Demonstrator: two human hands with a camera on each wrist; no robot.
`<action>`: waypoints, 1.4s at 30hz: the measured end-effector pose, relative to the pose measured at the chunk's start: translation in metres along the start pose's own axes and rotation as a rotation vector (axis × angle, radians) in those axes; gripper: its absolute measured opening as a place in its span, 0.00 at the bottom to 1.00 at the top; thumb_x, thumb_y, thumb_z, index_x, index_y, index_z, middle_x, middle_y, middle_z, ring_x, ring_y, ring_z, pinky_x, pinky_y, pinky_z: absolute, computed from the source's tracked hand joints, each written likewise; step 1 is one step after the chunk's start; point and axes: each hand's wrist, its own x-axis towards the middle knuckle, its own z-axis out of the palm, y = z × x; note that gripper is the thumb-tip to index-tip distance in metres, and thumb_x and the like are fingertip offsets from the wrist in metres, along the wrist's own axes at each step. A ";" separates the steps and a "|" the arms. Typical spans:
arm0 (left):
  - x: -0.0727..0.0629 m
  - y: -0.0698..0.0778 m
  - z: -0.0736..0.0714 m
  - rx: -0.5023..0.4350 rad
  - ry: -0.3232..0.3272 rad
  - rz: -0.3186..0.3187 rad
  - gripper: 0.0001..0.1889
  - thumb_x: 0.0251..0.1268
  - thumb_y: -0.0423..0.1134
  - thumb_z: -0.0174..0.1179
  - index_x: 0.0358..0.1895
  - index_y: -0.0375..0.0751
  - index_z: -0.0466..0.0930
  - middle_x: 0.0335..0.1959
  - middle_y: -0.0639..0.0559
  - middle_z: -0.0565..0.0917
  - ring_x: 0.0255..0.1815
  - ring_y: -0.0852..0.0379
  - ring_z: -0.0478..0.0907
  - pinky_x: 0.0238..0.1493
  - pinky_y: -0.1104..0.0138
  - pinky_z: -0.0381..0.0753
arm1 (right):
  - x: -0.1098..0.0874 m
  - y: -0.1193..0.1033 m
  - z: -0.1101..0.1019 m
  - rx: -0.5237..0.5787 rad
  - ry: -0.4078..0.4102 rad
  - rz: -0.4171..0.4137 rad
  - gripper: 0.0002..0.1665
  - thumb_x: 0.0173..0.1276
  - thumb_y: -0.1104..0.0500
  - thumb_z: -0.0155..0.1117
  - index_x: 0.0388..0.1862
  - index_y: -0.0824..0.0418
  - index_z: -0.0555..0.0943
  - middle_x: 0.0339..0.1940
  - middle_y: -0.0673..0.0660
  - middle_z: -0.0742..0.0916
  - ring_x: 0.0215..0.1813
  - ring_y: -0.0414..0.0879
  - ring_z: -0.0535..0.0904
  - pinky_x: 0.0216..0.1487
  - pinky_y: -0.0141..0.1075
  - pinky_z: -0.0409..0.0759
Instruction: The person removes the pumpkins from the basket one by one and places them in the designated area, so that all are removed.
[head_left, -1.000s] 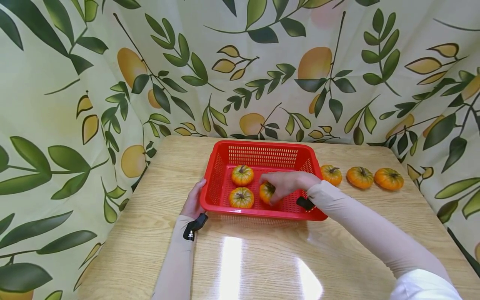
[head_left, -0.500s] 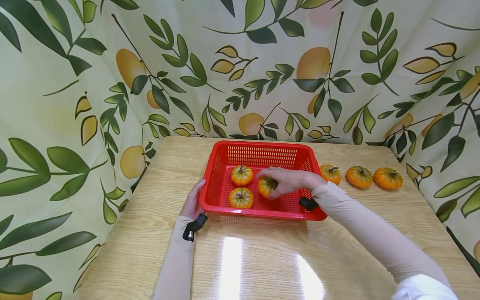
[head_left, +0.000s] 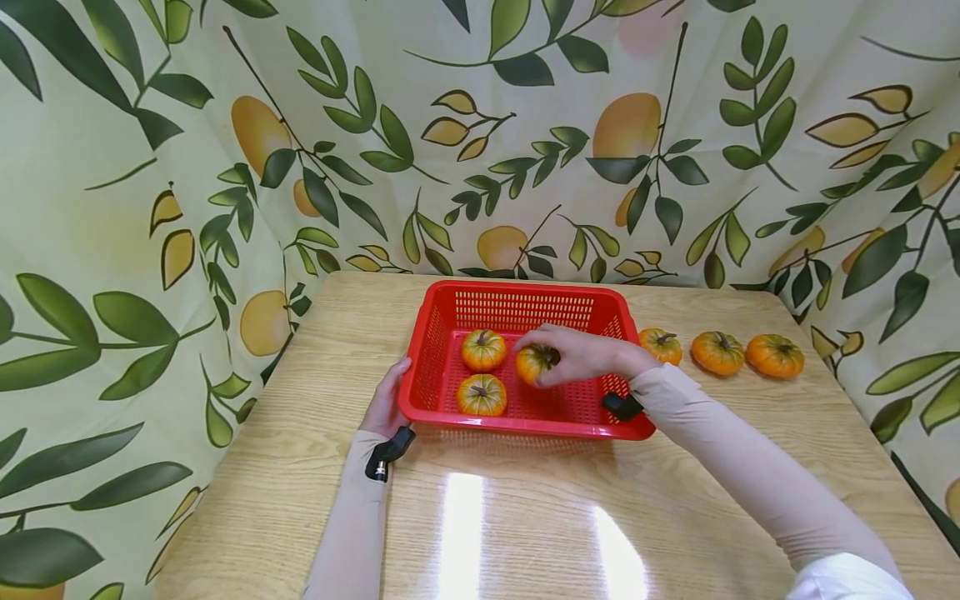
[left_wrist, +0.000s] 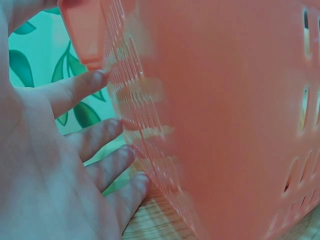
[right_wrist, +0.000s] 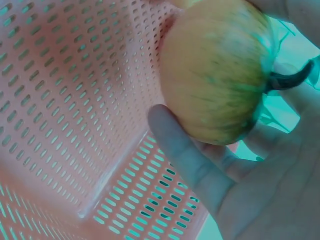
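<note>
Pinched between thumb and fingers of the right hand (head_left: 573, 357), one ribbed orange mini pumpkin (head_left: 529, 365) is held inside the red plastic basket (head_left: 525, 426), lifted slightly since a second ago! Its curved dark stem (right_wrist: 291, 81) is turned toward the palm, the squat body's long axis lying across it; the slotted side is touched by the left hand (head_left: 384, 405), fingers spread.

The head view looks forward and down from the near side, wide enough for the whole red plastic basket (head_left: 521, 310) and the leaf-print cloth (head_left: 465, 75) beyond. The left wrist view looks past the left hand (left_wrist: 55, 155) at the basket's outside, close up at its left end. The right wrist view peers closely into it, sharing the held miniature pumpkin (right_wrist: 215, 70) with the head view.
</note>
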 end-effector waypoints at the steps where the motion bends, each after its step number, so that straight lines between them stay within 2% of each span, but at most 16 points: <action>1: 0.000 0.000 0.000 -0.002 -0.003 0.002 0.23 0.78 0.54 0.45 0.70 0.55 0.65 0.56 0.51 0.81 0.55 0.54 0.79 0.56 0.64 0.82 | 0.000 0.001 0.000 0.001 0.005 -0.001 0.33 0.63 0.54 0.70 0.67 0.43 0.74 0.64 0.54 0.76 0.64 0.51 0.70 0.68 0.52 0.73; 11: 0.000 -0.002 -0.002 -0.002 -0.011 -0.003 0.24 0.76 0.55 0.48 0.70 0.54 0.66 0.57 0.51 0.81 0.54 0.55 0.80 0.55 0.64 0.82 | -0.005 0.005 -0.001 0.003 0.079 -0.004 0.33 0.62 0.53 0.71 0.67 0.42 0.76 0.60 0.56 0.75 0.63 0.52 0.67 0.63 0.50 0.76; 17: 0.000 -0.002 -0.002 0.009 -0.024 0.002 0.24 0.76 0.56 0.48 0.69 0.52 0.66 0.56 0.50 0.82 0.53 0.55 0.81 0.54 0.64 0.84 | -0.009 0.004 -0.003 0.031 0.123 0.022 0.38 0.61 0.54 0.72 0.70 0.49 0.71 0.63 0.57 0.74 0.64 0.52 0.70 0.65 0.50 0.77; 22: -0.001 -0.002 -0.002 0.014 -0.031 -0.004 0.23 0.77 0.56 0.46 0.69 0.52 0.66 0.56 0.52 0.82 0.54 0.55 0.81 0.55 0.63 0.83 | -0.013 0.006 -0.006 0.036 0.148 0.059 0.38 0.60 0.55 0.73 0.69 0.49 0.70 0.63 0.55 0.74 0.63 0.52 0.71 0.65 0.50 0.78; 29: -0.003 -0.001 0.000 0.013 -0.003 -0.015 0.24 0.77 0.56 0.45 0.69 0.51 0.66 0.58 0.50 0.81 0.56 0.54 0.80 0.56 0.63 0.84 | -0.025 0.009 -0.013 0.025 0.166 0.053 0.36 0.61 0.54 0.72 0.68 0.51 0.71 0.62 0.57 0.75 0.62 0.53 0.72 0.62 0.49 0.79; 33: -0.003 -0.001 0.000 0.012 0.004 -0.024 0.24 0.78 0.56 0.45 0.70 0.51 0.66 0.60 0.50 0.80 0.57 0.53 0.79 0.57 0.62 0.83 | -0.033 0.011 -0.016 0.036 0.167 0.077 0.36 0.62 0.53 0.73 0.68 0.51 0.71 0.63 0.58 0.75 0.62 0.54 0.72 0.61 0.49 0.79; 38: -0.003 0.000 0.000 0.007 -0.005 -0.023 0.24 0.78 0.55 0.44 0.71 0.52 0.64 0.61 0.50 0.79 0.57 0.54 0.79 0.57 0.62 0.83 | -0.042 0.015 -0.021 0.079 0.179 0.122 0.37 0.60 0.53 0.74 0.68 0.48 0.71 0.62 0.57 0.74 0.62 0.54 0.71 0.58 0.47 0.81; 42: -0.004 0.000 0.001 0.007 -0.015 -0.025 0.26 0.79 0.55 0.44 0.73 0.51 0.63 0.62 0.48 0.78 0.58 0.53 0.79 0.57 0.62 0.83 | -0.050 0.019 -0.024 0.104 0.199 0.122 0.38 0.60 0.53 0.74 0.68 0.48 0.71 0.63 0.57 0.72 0.62 0.55 0.71 0.55 0.44 0.82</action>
